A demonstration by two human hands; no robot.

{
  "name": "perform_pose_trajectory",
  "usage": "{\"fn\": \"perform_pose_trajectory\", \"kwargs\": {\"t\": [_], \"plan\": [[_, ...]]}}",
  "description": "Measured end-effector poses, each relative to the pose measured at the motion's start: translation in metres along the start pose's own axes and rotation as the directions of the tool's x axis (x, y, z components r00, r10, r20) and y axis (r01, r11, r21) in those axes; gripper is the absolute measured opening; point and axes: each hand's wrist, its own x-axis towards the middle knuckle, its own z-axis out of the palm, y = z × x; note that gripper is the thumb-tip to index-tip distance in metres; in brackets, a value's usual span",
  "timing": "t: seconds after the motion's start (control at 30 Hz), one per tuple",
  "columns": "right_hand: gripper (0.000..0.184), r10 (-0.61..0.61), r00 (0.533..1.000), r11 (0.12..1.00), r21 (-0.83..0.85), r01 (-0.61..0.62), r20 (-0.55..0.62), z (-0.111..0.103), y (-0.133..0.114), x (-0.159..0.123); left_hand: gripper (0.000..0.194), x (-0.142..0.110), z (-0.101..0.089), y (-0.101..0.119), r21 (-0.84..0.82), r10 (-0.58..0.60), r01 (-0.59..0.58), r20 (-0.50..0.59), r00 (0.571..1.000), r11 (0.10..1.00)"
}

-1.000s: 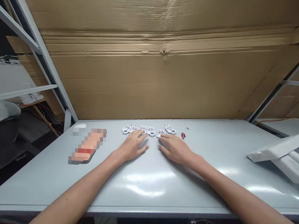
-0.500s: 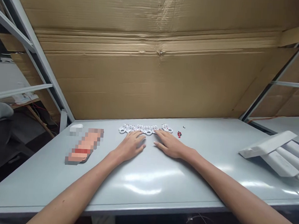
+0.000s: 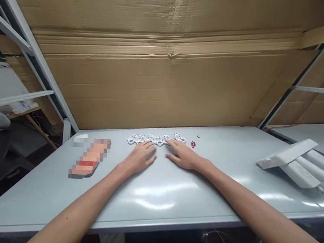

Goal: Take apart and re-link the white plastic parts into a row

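Several small white pieces, each with a ring-like loop, lie in a row at the back of the table; one white piece (image 3: 180, 138) sits slightly apart at the right end. My left hand (image 3: 140, 157) rests palm down, fingers spread, its fingertips at the near edge of the row. Also palm down with fingers stretched out, my right hand (image 3: 184, 155) has its fingertips at the row's right part, partly covering the pieces. Neither hand holds anything. A little heap of red and black bits (image 3: 193, 144) lies just right of the pieces.
On the left of the grey table (image 3: 157, 204) lie a blurred, pinkish-orange flat object (image 3: 92, 156) and a small white object (image 3: 82, 137). A white angular object (image 3: 298, 163) stands at the right. Cardboard (image 3: 163, 89) walls off the back, between metal posts (image 3: 49, 68).
The view has shifted very slightly. Both hands stay in nearly the same place beside the row of white pieces.
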Motion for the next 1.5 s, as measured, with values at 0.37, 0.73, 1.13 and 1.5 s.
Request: {"fn": "perform_pose_trajectory", "kwargs": {"t": [0.37,0.73,1.13,1.5], "plan": [[0.059,0.005,1.0,1.0,-0.005,-0.005,-0.005,0.0,-0.001,0.0,0.028,-0.001,-0.003,0.002,0.005,-0.015,0.015,0.007,1.0,1.0],[0.06,0.03,1.0,0.999,-0.04,-0.03,-0.004,-0.004,-0.001,0.004,0.028,-0.001,-0.003,0.003,0.028,-0.023,0.022,0.036,0.999,0.999],[0.03,0.222,0.974,0.965,-0.133,-0.227,-0.051,-0.017,0.042,0.002,0.027,-0.002,-0.005,0.005,0.001,-0.037,0.037,0.037,0.999,0.999],[0.046,0.244,0.965,0.96,-0.113,-0.254,-0.097,-0.021,0.047,0.002,0.027,-0.003,-0.005,0.005,0.04,-0.067,0.065,0.043,0.997,0.997]]}}
